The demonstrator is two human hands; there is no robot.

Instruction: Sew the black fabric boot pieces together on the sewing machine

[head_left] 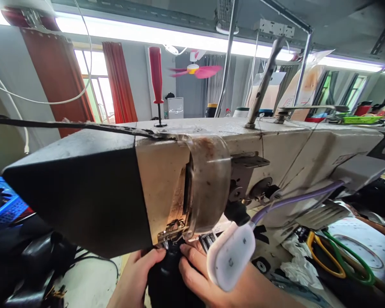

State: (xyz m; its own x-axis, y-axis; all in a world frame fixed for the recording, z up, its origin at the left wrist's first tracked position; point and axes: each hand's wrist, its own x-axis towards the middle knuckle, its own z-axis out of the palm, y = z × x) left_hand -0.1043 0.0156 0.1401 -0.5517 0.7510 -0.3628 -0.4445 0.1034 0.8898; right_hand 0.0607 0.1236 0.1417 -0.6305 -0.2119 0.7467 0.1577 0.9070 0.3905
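Note:
A pale industrial sewing machine [291, 145] with a black end cover [80, 192] fills the middle of the view. Black fabric [171, 286] lies under its presser foot area. My left hand [136, 273] grips the fabric's left edge, thumb on top beside the needle area. On the other side, my right hand [195, 267] holds the fabric with its fingers bunched close to the foot; a white lamp head [232, 256] hides part of that hand. The needle tip cannot be made out. A clear curved guard [210, 184] covers the mechanism above.
A red-handled screwdriver [156, 75] stands upright on the machine's top. The lamp hangs on a purple flexible neck [295, 199]. Scissors with yellow handles [327, 256] and green handles [356, 261] lie to the right. A blue basket [11, 207] and dark material sit at left.

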